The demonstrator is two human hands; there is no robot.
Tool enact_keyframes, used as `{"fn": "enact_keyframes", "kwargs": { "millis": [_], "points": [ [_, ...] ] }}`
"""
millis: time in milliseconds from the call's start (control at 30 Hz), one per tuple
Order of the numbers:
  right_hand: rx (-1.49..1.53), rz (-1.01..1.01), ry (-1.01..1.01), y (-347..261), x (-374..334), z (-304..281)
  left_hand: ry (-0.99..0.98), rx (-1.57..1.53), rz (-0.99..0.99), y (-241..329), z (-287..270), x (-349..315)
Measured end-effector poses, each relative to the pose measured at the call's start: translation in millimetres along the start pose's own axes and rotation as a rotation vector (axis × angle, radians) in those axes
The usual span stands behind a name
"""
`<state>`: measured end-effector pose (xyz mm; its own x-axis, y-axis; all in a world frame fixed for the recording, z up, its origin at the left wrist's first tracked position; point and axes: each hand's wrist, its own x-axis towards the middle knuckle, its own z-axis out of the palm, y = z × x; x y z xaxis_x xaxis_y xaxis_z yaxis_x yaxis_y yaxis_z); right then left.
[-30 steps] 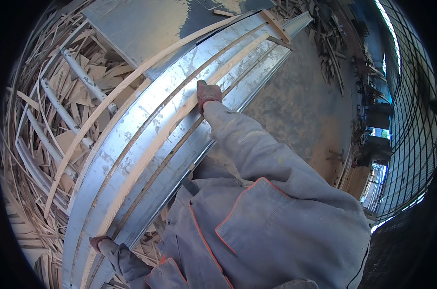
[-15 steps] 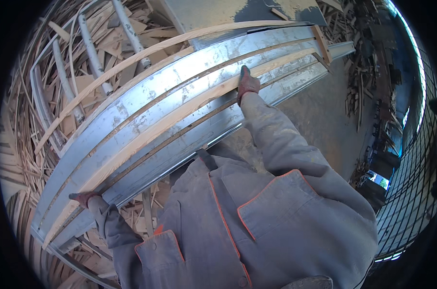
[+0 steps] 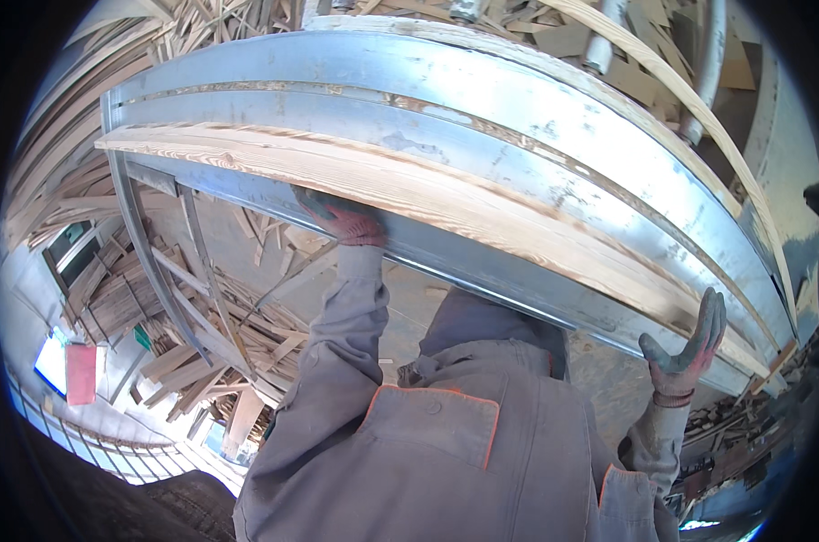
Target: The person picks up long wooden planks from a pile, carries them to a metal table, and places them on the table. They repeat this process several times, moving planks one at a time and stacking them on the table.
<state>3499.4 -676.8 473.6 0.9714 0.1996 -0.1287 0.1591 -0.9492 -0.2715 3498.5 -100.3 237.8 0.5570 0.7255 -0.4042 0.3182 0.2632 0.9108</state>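
A long pale wooden plank (image 3: pixel 409 185) lies along a metal-topped bench (image 3: pixel 482 77) with lengthwise slots. My left hand (image 3: pixel 351 223), in a dark and reddish glove, is at the plank's near edge, left of the middle. Its fingers look stretched out flat against the metal and the edge, the tips partly hidden and slightly blurred. Raised beside the plank's right part is my right hand (image 3: pixel 691 348), gloved the same way. Its fingers point up, the thumb stands apart, and nothing is in it.
A thin wooden strip (image 3: pixel 689 95) curves past the bench's far right side, near metal rollers (image 3: pixel 599 52). Scrap wood (image 3: pixel 202 361) is heaped at the lower left around metal legs (image 3: pixel 143 235). More offcuts lie beyond the bench.
The view has swung left. My right hand has let go of the plank and opened. My left hand has gone from the plank's left end to nearer its middle, its fingers now straighter.
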Motion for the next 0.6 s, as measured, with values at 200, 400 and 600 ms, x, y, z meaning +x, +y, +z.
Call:
{"fn": "enact_keyframes", "kwargs": {
  "millis": [200, 400, 600],
  "points": [
    [0.011, -0.029, -0.252, -11.0, 50.8, 42.6, -0.354, -0.567, -0.267, 1.6, -22.4, -36.5],
    [-0.086, -0.135, -0.266, -6.9, 48.7, 49.5, -0.325, -0.545, -0.374, 3.2, -20.9, -53.7],
    [-0.059, -0.132, -0.316, -5.8, 77.8, 55.2, -0.252, -0.483, -0.412, -1.8, -24.5, -61.2]
  ]
}}
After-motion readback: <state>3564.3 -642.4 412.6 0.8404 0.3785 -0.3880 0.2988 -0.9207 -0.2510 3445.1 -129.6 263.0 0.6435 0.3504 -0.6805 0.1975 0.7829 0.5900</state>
